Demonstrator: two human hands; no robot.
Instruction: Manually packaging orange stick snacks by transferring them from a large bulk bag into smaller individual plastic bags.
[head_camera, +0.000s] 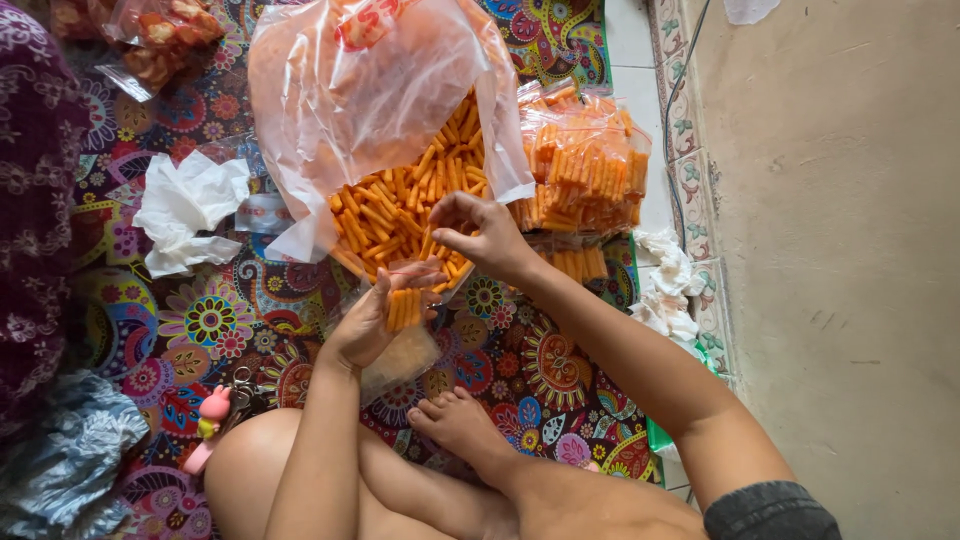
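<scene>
— From our head view, where do we stand?

— Our left hand (368, 320) grips a small clear bag (405, 310), near the middle, holding only a few orange snack sticks (400, 215). Filled packets (585, 165) are stacked far right; the big bag (370, 100) looks well stocked, so we judge much remains.

— And our right hand (485, 235)?

— Pinched shut over the pile, apparently on sticks; we cannot tell for sure.

— Which way does it point?

— The small bag's mouth opens far, its long axis near-to-far.

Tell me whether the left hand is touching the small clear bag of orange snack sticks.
Touching. The head view shows the left hand gripping the small clear bag of sticks, fingers wrapped around its side and thumb across its mouth.
</scene>
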